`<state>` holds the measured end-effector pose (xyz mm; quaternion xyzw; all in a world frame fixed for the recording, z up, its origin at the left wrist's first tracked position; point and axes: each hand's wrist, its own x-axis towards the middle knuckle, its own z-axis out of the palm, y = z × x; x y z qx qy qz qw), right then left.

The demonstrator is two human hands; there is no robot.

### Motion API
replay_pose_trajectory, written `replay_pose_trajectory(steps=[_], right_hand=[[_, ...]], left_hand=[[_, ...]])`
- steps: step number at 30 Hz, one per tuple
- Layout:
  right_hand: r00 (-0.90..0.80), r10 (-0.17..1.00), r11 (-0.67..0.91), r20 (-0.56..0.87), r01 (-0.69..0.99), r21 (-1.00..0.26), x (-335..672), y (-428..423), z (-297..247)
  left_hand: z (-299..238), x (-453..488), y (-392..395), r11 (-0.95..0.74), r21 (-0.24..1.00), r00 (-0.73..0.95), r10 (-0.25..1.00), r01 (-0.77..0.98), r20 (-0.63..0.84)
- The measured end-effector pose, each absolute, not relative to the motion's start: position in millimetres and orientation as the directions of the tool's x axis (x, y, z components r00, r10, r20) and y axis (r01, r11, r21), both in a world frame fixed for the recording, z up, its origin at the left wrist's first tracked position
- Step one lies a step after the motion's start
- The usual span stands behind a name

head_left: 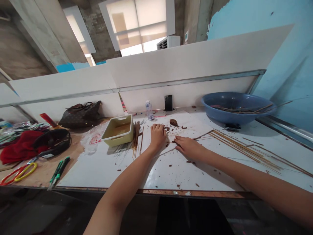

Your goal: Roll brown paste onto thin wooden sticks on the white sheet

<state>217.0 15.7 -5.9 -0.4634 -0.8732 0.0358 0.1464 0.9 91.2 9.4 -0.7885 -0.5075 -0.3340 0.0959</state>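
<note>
- The left hand [157, 137] rests palm down, loosely curled, with nothing visible in it; it is apart from the right hand [187, 147], whose fingertips press the board, and I cannot tell if they pinch something.
- A brown lump [173, 122] lies just above the hands, with dry crumbs [168, 131] scattered around.
- Thin sticks [246, 153] lie in a long loose spread on the white board [166, 173], right of the hands.
- A blue basin [234, 107] at upper right holds more sticks.
</note>
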Motion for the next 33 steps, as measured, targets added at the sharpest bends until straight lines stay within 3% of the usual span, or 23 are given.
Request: replay_pose_trajectory(steps=[7,23,33], right_hand=[[-0.633,0.711,0.699,0.304,0.680,-0.220,232,52,5],[-0.684,0.644,0.764,0.342,0.595,-0.249,229,59,4],[-0.621,0.690,0.724,0.373,0.604,-0.334,238,58,1]], left_hand=[[8,0,92,-0.463,0.188,0.272,0.753,0.866,0.599],[4,1,96,-0.467,0.193,0.278,0.758,0.863,0.590],[6,1,94,-0.466,0.192,0.271,0.750,0.864,0.603]])
